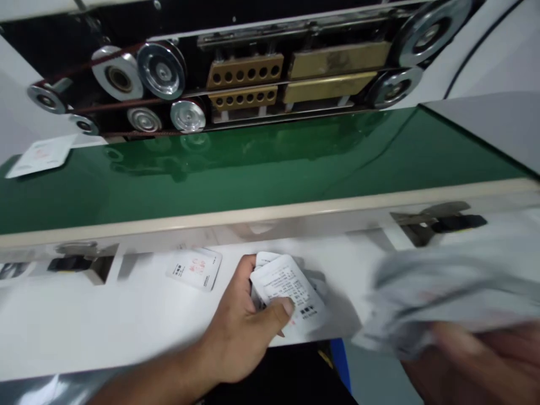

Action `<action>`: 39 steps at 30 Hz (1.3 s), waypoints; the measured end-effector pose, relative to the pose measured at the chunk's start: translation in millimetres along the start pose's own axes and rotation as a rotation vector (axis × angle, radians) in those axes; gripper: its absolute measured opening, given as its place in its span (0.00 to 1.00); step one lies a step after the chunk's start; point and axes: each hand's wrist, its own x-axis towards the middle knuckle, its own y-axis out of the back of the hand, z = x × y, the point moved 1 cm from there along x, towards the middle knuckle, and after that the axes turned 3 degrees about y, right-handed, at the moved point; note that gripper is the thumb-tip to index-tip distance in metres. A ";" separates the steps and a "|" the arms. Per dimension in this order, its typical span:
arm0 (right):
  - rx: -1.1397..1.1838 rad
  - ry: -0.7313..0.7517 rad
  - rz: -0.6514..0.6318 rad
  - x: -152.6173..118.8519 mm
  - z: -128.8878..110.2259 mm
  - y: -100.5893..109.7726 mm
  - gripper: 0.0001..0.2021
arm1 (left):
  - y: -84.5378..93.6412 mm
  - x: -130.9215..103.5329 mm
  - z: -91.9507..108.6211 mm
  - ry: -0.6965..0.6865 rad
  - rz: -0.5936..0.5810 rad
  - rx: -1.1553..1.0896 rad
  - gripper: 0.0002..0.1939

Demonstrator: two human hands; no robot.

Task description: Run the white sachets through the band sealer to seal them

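My left hand [238, 337] is closed on a small stack of white printed sachets [291, 287], its thumb pressed over the top one. The sachets are fanned a little and sit just above the white ledge's front edge. At the lower right, my right hand [485, 363] grips a bunch of pale sachets [447, 298], strongly blurred by motion; its thumb shows, but most of its fingers are hidden. To the left of my left hand, a few white sachets [196, 269] with red and black print lie on the ledge.
A band sealing machine [244, 70] with metal pulleys and brass blocks runs across the back. Before it lies a green conveyor belt [236, 180], with white sachets [42, 154] at its left end. Two dark latches sit on the white ledge [139, 320].
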 end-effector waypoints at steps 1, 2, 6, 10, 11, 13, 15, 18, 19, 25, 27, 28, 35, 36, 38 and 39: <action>0.033 -0.073 -0.055 -2.7 0.8 -0.5 0.14 | 0.0 -1.4 1.8 -0.011 0.007 0.003 0.20; 0.065 -0.153 -0.136 -4.7 1.3 -3.8 0.15 | -0.1 -3.0 3.2 -0.021 0.005 -0.018 0.21; 0.191 -0.297 -0.327 -5.6 1.9 -27.1 0.17 | 2.8 -13.0 1.1 0.035 -0.037 -0.194 0.24; 0.166 -0.230 -0.352 -3.6 -1.2 -42.8 0.14 | 11.3 -23.8 -8.2 0.123 -0.196 -0.316 0.37; 0.155 -0.210 -0.376 -3.7 -3.0 -46.0 0.14 | 12.9 -25.2 -10.3 0.116 -0.236 -0.327 0.37; 0.157 -0.182 -0.452 -5.2 -7.1 -54.2 0.17 | 14.4 -25.6 -13.7 0.086 -0.266 -0.315 0.33; 0.137 -0.154 -0.522 -8.9 -10.4 -65.6 0.22 | 14.1 -24.2 -15.8 0.089 -0.234 -0.277 0.32; -0.031 -0.029 -0.515 -17.5 -12.5 -82.8 0.32 | 13.5 -22.6 -14.0 0.090 -0.123 -0.205 0.33; -0.095 0.027 -0.502 -19.9 -13.0 -86.5 0.36 | 14.1 -22.8 -12.0 0.066 -0.079 -0.165 0.32; 0.181 -0.004 -0.765 3.9 -16.0 -78.0 0.31 | 27.6 -36.8 -8.7 -0.038 -0.063 -0.061 0.26; 0.204 -0.039 -0.706 23.4 -16.4 -76.5 0.21 | 35.1 -46.8 -14.6 -0.009 -0.113 -0.068 0.28; 0.115 -0.021 -0.677 31.4 -16.7 -79.5 0.17 | 39.5 -52.0 -17.7 0.002 -0.114 -0.075 0.28; -0.847 0.498 -0.805 30.2 -21.4 -167.9 0.29 | 54.5 -61.3 -12.5 -0.026 -0.130 -0.132 0.29; -0.908 0.522 -0.827 26.9 -20.7 -182.2 0.31 | 50.4 -59.5 -9.6 -0.022 -0.154 -0.149 0.30; -0.955 0.550 -0.834 22.5 -18.1 -204.7 0.32 | 38.5 -57.3 -6.5 -0.016 -0.152 -0.145 0.32; -0.949 0.563 -0.827 21.3 -16.4 -211.9 0.31 | 32.4 -57.3 -6.9 -0.017 -0.101 -0.118 0.34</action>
